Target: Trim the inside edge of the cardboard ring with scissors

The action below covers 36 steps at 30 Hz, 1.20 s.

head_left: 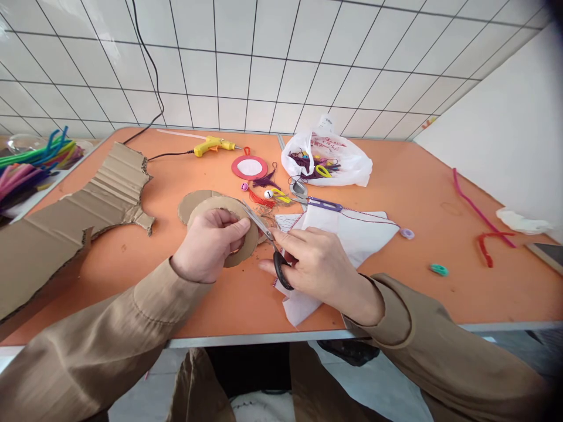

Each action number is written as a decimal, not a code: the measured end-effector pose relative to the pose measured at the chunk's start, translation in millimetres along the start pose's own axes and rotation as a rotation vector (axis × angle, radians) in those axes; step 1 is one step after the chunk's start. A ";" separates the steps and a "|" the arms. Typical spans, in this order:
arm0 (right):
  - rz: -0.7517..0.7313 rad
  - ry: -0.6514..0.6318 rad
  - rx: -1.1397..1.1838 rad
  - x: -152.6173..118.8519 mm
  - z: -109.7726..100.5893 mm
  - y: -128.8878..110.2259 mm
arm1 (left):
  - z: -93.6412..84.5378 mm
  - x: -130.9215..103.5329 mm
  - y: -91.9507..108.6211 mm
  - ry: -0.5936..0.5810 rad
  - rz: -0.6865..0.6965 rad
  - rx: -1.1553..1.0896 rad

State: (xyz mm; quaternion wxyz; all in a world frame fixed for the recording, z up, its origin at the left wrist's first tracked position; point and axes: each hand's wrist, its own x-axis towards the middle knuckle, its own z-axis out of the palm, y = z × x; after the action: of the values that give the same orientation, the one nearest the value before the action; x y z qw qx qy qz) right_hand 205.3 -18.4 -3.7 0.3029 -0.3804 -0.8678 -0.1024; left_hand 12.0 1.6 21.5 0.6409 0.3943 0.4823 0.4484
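The left hand (200,246) was clamped on the cardboard ring (251,240), the right hand (323,264) round scissors (280,264) at its right edge — trimming, apparently, which called for steady turning.

I was in a craft workspace. Cardboard (105,193), a glue gun (209,146) and pipe cleaners (37,153) showed it.

- left brown sleeve (97,346), long and loose, seamed near the cuff
- right brown sleeve (444,340), matching, creased
- white fabric (263,406) between brown garment panels (323,390), near edge
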 end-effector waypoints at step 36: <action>0.186 -0.087 0.303 4.7 1.2 6.2 | 5.6 -9.9 8.9 -0.017 0.049 0.117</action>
State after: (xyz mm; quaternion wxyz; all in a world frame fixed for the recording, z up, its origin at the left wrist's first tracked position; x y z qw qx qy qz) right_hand 206.8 -10.8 -2.2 0.3270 -0.4133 -0.8466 0.0744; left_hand 14.4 -5.7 33.7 0.6096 0.4468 0.4924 0.4316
